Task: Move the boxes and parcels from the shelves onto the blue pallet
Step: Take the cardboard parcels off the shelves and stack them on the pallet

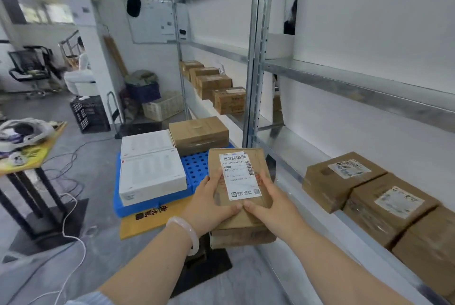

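I hold a brown cardboard parcel (246,164) with a white shipping label between both hands, in front of me and above the near right corner of the blue pallet (194,169). My left hand (211,202) grips its left side and my right hand (270,202) its right side, thumbs on top. On the pallet lie two white flat boxes (151,174) and a brown box (199,133). Brown boxes (369,189) remain on the low shelf at right, and several more (216,88) on the farther shelf.
Metal shelf uprights (256,58) stand just right of the parcel. A yellow mat (147,221) lies under the pallet's near edge. A small table (32,152) with clutter stands at left, cables run over the floor, and a black crate (89,114) and baskets sit behind.
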`<action>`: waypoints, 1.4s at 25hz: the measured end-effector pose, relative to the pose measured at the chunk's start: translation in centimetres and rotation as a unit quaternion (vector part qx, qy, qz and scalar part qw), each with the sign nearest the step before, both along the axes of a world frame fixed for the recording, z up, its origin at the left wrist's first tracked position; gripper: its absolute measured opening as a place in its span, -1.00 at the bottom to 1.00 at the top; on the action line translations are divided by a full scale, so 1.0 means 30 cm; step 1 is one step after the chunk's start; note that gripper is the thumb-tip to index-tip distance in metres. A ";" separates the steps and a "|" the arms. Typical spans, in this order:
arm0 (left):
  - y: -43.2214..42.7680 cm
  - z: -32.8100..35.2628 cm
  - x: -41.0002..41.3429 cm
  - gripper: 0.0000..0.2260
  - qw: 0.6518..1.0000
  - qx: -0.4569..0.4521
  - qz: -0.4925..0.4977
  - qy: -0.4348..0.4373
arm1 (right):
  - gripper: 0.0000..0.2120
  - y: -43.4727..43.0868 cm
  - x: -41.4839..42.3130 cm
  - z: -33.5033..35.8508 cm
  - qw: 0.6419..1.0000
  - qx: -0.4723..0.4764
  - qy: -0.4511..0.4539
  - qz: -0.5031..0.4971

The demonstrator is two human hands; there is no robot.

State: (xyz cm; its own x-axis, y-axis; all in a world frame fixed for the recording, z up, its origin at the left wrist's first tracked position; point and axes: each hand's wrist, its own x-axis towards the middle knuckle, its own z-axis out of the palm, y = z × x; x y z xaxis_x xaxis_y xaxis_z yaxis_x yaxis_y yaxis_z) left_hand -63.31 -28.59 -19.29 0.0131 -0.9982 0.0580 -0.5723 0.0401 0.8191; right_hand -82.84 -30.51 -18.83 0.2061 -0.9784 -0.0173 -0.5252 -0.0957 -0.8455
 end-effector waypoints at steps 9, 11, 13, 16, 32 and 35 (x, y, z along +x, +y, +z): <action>-0.318 -0.110 0.208 -0.18 0.993 0.022 0.063 0.097 | -0.10 -0.427 0.246 -0.093 0.997 0.012 0.025 0.074; -0.416 -0.113 0.235 -0.16 0.990 0.034 0.103 0.088 | -0.11 -0.551 0.284 -0.098 0.996 0.027 0.026 0.087; -0.528 -0.116 0.261 -0.18 0.985 0.042 0.143 0.092 | -0.13 -0.697 0.324 -0.098 0.993 0.033 0.022 0.110; -0.688 -0.124 0.302 -0.19 0.981 0.072 0.159 0.085 | -0.16 -0.901 0.380 -0.114 0.989 0.043 0.036 0.133; -1.055 -0.405 0.445 -0.17 0.949 0.179 0.251 -0.066 | -0.15 -1.372 0.594 -0.439 0.949 0.163 0.081 0.257; -1.062 -0.432 0.453 -0.20 0.945 0.174 0.261 -0.097 | -0.11 -1.380 0.605 -0.473 0.946 0.154 0.081 0.272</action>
State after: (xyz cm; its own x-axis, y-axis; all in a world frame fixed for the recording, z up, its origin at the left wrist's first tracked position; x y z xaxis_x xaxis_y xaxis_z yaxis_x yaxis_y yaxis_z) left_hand -49.73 -60.46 -32.25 0.5311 -0.8179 -0.2213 -0.5801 -0.5414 0.6086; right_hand -64.68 -71.90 -33.03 0.6484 -0.6710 -0.3597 -0.5947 -0.1514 -0.7896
